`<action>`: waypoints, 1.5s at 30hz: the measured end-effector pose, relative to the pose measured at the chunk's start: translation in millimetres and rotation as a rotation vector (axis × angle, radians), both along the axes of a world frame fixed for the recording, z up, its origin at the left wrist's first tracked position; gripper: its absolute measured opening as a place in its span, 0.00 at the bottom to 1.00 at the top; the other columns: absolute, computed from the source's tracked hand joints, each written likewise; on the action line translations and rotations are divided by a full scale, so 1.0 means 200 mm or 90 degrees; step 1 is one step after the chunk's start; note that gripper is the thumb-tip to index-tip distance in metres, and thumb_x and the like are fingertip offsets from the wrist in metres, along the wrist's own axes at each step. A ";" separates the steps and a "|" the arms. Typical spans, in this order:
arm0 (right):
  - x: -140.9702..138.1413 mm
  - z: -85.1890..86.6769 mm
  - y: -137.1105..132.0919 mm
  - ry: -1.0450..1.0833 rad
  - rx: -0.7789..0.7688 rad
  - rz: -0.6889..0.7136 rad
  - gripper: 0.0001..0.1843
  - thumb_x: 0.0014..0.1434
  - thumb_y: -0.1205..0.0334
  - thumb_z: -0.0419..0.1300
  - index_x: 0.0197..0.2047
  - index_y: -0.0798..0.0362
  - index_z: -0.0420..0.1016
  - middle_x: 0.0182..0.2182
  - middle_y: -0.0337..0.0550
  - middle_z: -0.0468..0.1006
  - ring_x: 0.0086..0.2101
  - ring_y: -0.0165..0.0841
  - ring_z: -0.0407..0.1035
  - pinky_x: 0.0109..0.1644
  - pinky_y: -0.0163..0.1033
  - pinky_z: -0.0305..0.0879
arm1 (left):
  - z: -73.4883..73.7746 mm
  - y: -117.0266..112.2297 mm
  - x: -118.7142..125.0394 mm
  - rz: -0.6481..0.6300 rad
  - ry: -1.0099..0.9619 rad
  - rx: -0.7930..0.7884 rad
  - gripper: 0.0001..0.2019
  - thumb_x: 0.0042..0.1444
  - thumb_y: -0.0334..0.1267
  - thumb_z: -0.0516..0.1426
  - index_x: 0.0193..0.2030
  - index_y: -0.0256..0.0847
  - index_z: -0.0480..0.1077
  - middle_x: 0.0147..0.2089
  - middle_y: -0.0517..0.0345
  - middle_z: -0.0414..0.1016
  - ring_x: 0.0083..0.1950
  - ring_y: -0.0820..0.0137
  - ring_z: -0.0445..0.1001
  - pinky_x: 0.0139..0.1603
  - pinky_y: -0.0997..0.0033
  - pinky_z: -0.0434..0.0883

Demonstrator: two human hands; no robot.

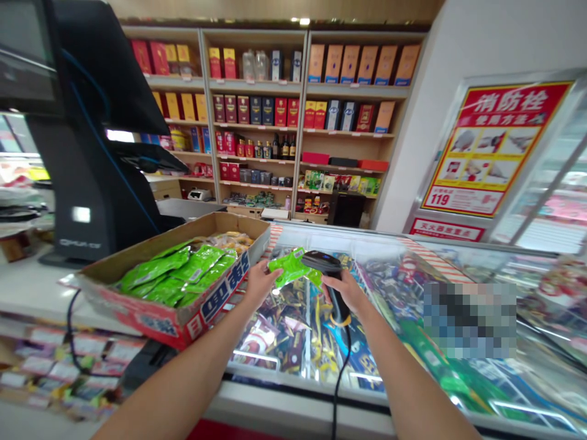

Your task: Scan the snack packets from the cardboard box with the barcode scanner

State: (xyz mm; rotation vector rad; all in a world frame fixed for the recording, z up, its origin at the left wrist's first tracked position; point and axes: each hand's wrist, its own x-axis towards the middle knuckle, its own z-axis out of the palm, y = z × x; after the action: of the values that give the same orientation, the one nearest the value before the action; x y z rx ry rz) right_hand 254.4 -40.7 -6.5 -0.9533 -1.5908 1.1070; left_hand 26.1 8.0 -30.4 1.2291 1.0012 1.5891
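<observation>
A shiny green snack packet (290, 264) is pinched at its left end by my left hand (261, 282), above the glass freezer top. My right hand (345, 292) is wrapped round the handle of a black barcode scanner (323, 261). The scanner's head lies over the packet's right part and hides some of it; I cannot tell whether they touch. A black cable (342, 379) hangs from the scanner's handle. To the left of my left hand stands an open cardboard box (178, 321), with several green packets (183, 272) and some yellowish ones (229, 241) inside.
A black checkout terminal (92, 153) rises behind the box on the white counter (27, 293). Under me is a glass-topped freezer (293, 354) full of packaged goods. Shelves of boxed goods (257, 110) line the back wall; a red-and-yellow poster (498, 150) hangs at the right.
</observation>
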 end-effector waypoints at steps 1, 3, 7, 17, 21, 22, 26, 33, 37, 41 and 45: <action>0.00 0.00 0.00 0.001 0.000 0.003 0.16 0.52 0.52 0.62 0.20 0.53 0.69 0.14 0.38 0.69 0.15 0.30 0.64 0.22 0.37 0.62 | 0.00 0.00 0.00 -0.001 0.001 0.000 0.17 0.29 0.42 0.70 0.23 0.36 0.70 0.16 0.64 0.67 0.17 0.78 0.62 0.17 0.79 0.58; 0.00 0.00 0.00 0.006 -0.004 0.002 0.15 0.51 0.52 0.62 0.21 0.53 0.69 0.14 0.37 0.70 0.15 0.30 0.64 0.22 0.37 0.62 | 0.00 0.00 0.00 -0.001 0.003 -0.002 0.17 0.30 0.42 0.70 0.23 0.35 0.70 0.16 0.64 0.68 0.17 0.78 0.63 0.17 0.79 0.58; -0.01 -0.01 0.02 0.052 -0.013 -0.027 0.15 0.49 0.50 0.64 0.26 0.54 0.71 0.15 0.37 0.71 0.14 0.30 0.65 0.20 0.36 0.61 | -0.03 0.02 0.00 0.014 -0.017 -0.007 0.18 0.31 0.42 0.69 0.26 0.35 0.70 0.18 0.64 0.69 0.17 0.77 0.64 0.16 0.79 0.59; -0.02 0.04 -0.02 0.165 0.012 -0.101 0.17 0.49 0.49 0.65 0.31 0.55 0.72 0.17 0.38 0.73 0.16 0.30 0.66 0.20 0.35 0.62 | -0.14 0.15 -0.02 -0.019 -0.071 -0.023 0.13 0.40 0.36 0.65 0.34 0.36 0.71 0.35 0.52 0.78 0.39 0.65 0.77 0.43 0.65 0.72; -0.02 0.01 -0.01 0.143 0.031 -0.088 0.16 0.51 0.50 0.65 0.32 0.55 0.72 0.17 0.38 0.73 0.16 0.30 0.66 0.20 0.35 0.61 | -0.16 0.14 -0.02 -0.014 0.177 -0.081 0.08 0.38 0.32 0.65 0.23 0.38 0.69 0.35 0.49 0.78 0.42 0.57 0.77 0.46 0.60 0.72; -0.02 0.01 0.00 0.140 0.034 -0.083 0.16 0.51 0.50 0.65 0.32 0.55 0.72 0.17 0.38 0.73 0.16 0.30 0.66 0.20 0.35 0.61 | -0.15 0.13 -0.03 0.002 0.204 -0.082 0.09 0.37 0.30 0.66 0.22 0.39 0.68 0.39 0.46 0.78 0.47 0.54 0.76 0.49 0.59 0.71; -0.02 0.01 0.00 0.136 0.041 -0.068 0.16 0.51 0.50 0.65 0.33 0.55 0.71 0.17 0.37 0.73 0.16 0.30 0.65 0.20 0.35 0.62 | -0.11 0.06 -0.02 0.071 0.219 -0.036 0.13 0.31 0.25 0.67 0.24 0.38 0.70 0.59 0.38 0.71 0.66 0.46 0.63 0.65 0.55 0.60; -0.03 0.04 -0.02 0.121 0.033 -0.077 0.15 0.50 0.50 0.64 0.29 0.54 0.71 0.16 0.38 0.72 0.16 0.31 0.65 0.20 0.36 0.62 | 0.18 -0.18 -0.09 0.110 0.273 0.154 0.15 0.32 0.30 0.69 0.30 0.44 0.76 0.57 0.46 0.74 0.58 0.49 0.71 0.62 0.59 0.65; -0.04 0.02 -0.01 0.114 0.044 -0.074 0.15 0.50 0.49 0.64 0.27 0.54 0.71 0.16 0.38 0.71 0.16 0.30 0.65 0.21 0.36 0.63 | 0.46 -0.18 -0.42 0.204 0.681 0.077 0.06 0.40 0.37 0.64 0.28 0.43 0.74 0.35 0.47 0.79 0.46 0.51 0.77 0.50 0.62 0.70; -0.04 0.02 -0.01 0.110 0.055 -0.077 0.16 0.50 0.50 0.63 0.25 0.54 0.71 0.15 0.38 0.70 0.16 0.30 0.64 0.20 0.35 0.61 | 0.59 -0.05 -0.79 0.232 0.933 -0.029 0.08 0.33 0.37 0.63 0.23 0.41 0.70 0.33 0.45 0.79 0.42 0.50 0.78 0.46 0.62 0.71; -0.05 0.03 -0.02 0.112 0.049 -0.075 0.15 0.49 0.50 0.64 0.25 0.54 0.71 0.16 0.38 0.70 0.16 0.30 0.64 0.20 0.36 0.62 | 0.57 0.05 -0.98 0.153 0.861 -0.087 0.14 0.20 0.34 0.66 0.20 0.43 0.70 0.27 0.52 0.78 0.36 0.53 0.78 0.42 0.62 0.72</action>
State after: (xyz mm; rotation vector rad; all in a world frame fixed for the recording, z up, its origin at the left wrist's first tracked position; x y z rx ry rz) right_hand 245.1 -43.9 -1.1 -0.8628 -1.4069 1.0128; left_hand -169.3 19.0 83.4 2.1600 2.0639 0.6328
